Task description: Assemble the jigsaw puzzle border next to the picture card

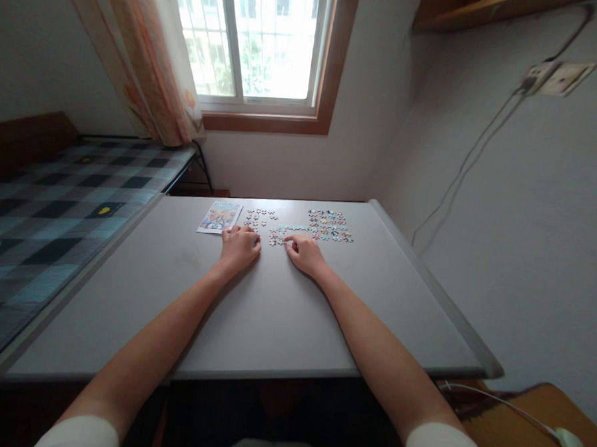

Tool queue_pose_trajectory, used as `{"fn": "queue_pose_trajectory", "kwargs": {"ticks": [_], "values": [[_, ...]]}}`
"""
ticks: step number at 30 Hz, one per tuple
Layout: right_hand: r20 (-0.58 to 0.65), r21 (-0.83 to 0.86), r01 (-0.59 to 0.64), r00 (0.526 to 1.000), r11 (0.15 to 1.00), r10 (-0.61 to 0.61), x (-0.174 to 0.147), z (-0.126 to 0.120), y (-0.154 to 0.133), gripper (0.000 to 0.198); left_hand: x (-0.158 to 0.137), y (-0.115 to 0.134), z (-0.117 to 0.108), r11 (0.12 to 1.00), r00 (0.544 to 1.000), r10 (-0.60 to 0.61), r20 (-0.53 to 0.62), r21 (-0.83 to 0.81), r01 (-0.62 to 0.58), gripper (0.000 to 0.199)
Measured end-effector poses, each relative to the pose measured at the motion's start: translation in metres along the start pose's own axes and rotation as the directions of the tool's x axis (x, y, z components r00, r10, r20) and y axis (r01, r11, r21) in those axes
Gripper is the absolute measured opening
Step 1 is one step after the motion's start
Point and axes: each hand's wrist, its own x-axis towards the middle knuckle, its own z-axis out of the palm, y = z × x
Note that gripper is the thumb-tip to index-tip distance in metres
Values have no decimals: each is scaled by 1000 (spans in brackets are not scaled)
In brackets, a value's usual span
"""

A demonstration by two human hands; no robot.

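Note:
Small jigsaw puzzle pieces (329,217) lie in loose groups at the far part of the table, the largest group to the right. A joined strip of light green pieces (293,227) runs just beyond my right hand (305,254). Its thumb and index finger come together at a puzzle piece (280,242) at the near edge of the middle group. My left hand (240,246) rests on the table with bent, slightly parted fingers and nothing visible in them. Its fingertips are at the lower right corner of a colourful picture sheet (220,217). More pieces (262,212) lie just beyond this hand.
The white table (273,315) has raised grey edges. A bed with a checked cover (105,173) stands along its left. Behind are a window (272,42) and a curtain (137,55). On the right, a cord hangs from a wall socket (561,78) above a wooden stool (538,423).

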Motion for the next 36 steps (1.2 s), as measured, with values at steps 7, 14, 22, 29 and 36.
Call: {"fn": "queue_pose_trajectory", "kwargs": {"ticks": [7,14,22,29,36], "values": [[-6,-3,3,1000,1000,-3,0,0,-1,22,2,-4,0,999,999,-22,48,-32,24,23],[-10,2,7,1000,1000,-7,0,0,-1,22,5,-6,2,994,994,-73,85,-74,79,24],[-26,15,20,999,1000,-20,0,1,1,20,6,0,2,948,1000,-21,1,-317,20,12],[-118,131,37,993,991,-21,0,3,2,17,5,8,14,772,993,102,-63,-624,-119,15],[-131,264,153,984,952,-122,0,6,-2,14,-2,18,21,564,997,57,-48,-823,-72,22]]}}
